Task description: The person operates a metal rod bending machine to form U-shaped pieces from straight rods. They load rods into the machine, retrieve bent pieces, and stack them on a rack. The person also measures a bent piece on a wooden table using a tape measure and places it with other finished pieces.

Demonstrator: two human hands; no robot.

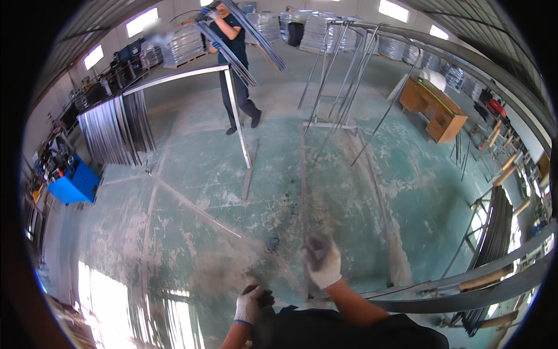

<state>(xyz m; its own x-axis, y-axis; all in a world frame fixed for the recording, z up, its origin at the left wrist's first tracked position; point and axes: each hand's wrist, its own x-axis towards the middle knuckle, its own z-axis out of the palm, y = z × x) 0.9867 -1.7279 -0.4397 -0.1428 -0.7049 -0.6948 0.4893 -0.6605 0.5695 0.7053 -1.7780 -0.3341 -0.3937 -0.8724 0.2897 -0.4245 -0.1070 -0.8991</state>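
Observation:
My left hand [251, 301], in a white work glove with dark fingers, is low in front of my body over the green floor [192, 232]. Higher and to the right is my right hand [323, 263], in a matching glove, its fingers loosely bent and smeared by motion. Nothing can be made out in either hand. The left fingers are partly hidden and blurred. Beyond the right hand, several long thin metal rods [349, 81] hang from an overhead rail [430, 39]. A small dark object [272, 244] lies on the floor between and beyond my hands.
Ahead, a co-worker [232, 64] in dark clothes and blue gloves carries bundles of metal strips [256, 34]. At left, a frame [174, 76] bears many hanging strips [113, 131], near a blue cabinet [74, 180]. A wooden desk [433, 107] and roller racks [487, 279] stand at right.

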